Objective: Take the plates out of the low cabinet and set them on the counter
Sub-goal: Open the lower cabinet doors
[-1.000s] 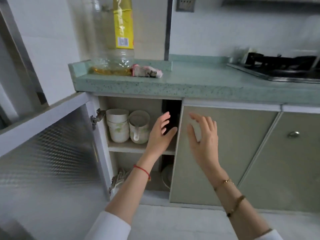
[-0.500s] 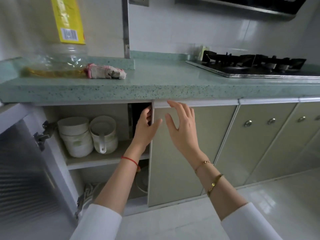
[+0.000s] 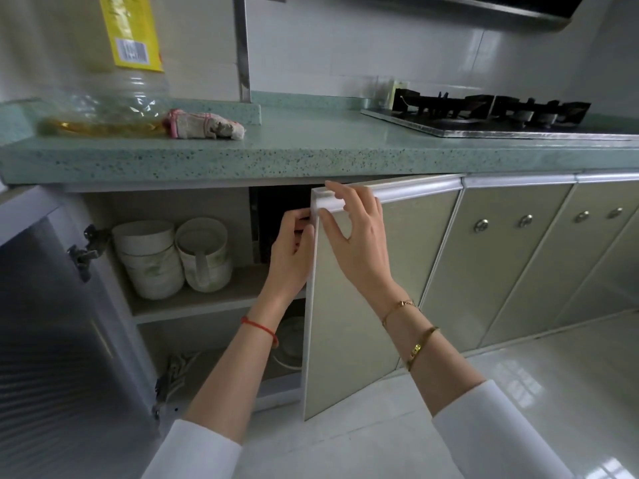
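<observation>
Plates (image 3: pixel 289 344) show only as a white round rim in the lower compartment (image 3: pixel 207 340) of the cabinet, half hidden behind the left forearm and the cabinet door (image 3: pixel 363 305). The left hand (image 3: pixel 290 250) has its grip clamped on that door's free edge, with the fingers curled round it from inside. The right hand (image 3: pixel 356 236) pinches the top corner, thumb on the front and fingers hooked over the pale rail. The door stands ajar. A red string (image 3: pixel 261 328) circles the left wrist, gold bracelets (image 3: pixel 422 344) the right, and both arms wear white sleeves. On the upper shelf (image 3: pixel 207 302) stacked white bowls (image 3: pixel 148 257) stand just beside a mug (image 3: pixel 204 254). On the table (image 3: pixel 311 146) a nearly empty oil bottle (image 3: pixel 103 98) carries a yellow label (image 3: pixel 133 32) with a barcode, its writing unreadable. A glove (image 3: pixel 204 125) lies beside it and a gas hob (image 3: pixel 484 115) sits at the right.
</observation>
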`<control>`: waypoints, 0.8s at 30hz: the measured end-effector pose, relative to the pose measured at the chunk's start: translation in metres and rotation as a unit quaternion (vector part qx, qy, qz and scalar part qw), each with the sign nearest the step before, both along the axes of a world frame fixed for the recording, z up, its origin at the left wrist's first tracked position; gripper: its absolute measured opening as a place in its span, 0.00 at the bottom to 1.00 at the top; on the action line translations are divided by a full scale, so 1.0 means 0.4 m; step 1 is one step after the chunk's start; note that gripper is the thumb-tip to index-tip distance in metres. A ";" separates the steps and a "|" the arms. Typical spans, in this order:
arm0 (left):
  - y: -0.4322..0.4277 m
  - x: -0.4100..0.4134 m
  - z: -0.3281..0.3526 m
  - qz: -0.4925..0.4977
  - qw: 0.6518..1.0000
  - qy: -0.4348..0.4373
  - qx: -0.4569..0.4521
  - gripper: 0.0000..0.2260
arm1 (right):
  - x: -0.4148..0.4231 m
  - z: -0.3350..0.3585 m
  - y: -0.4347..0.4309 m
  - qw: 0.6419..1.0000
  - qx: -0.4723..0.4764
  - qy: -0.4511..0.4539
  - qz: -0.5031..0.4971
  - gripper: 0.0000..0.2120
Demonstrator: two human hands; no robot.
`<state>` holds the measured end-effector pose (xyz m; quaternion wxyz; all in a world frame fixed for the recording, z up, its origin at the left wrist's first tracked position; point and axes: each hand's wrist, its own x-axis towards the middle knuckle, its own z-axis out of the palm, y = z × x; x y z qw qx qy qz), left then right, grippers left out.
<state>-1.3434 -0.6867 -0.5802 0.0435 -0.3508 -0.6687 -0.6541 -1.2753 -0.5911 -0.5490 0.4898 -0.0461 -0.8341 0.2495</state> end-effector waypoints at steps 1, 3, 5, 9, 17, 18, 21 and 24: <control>-0.004 0.018 -0.001 -0.003 1.000 0.005 0.003 0.12 | 0.013 0.001 -0.003 1.000 0.002 0.001 -0.004 0.18; -0.009 0.060 0.000 -0.007 1.000 0.008 0.010 0.13 | 0.042 0.002 -0.005 1.000 0.009 0.009 -0.015 0.17; -0.014 0.107 0.000 -0.013 1.000 0.015 0.020 0.15 | 0.070 0.003 -0.006 0.999 0.018 0.028 -0.023 0.14; -0.014 0.198 0.005 -0.039 0.996 0.068 0.029 0.16 | 0.138 0.005 -0.004 0.997 0.013 0.069 -0.044 0.12; 0.036 0.337 -0.020 -0.080 0.986 0.124 0.071 0.14 | 0.314 -0.020 0.029 0.986 0.034 0.113 -0.117 0.08; 0.047 0.350 -0.023 -0.096 0.985 0.122 0.079 0.14 | 0.333 -0.022 0.035 0.985 0.034 0.114 -0.125 0.08; 0.080 0.381 -0.037 -0.139 0.980 0.123 0.079 0.15 | 0.386 -0.027 0.055 0.980 0.030 0.123 -0.153 0.08; 0.121 0.422 -0.050 -0.181 0.973 0.123 0.076 0.18 | 0.447 -0.036 0.084 0.972 0.030 0.146 -0.184 0.08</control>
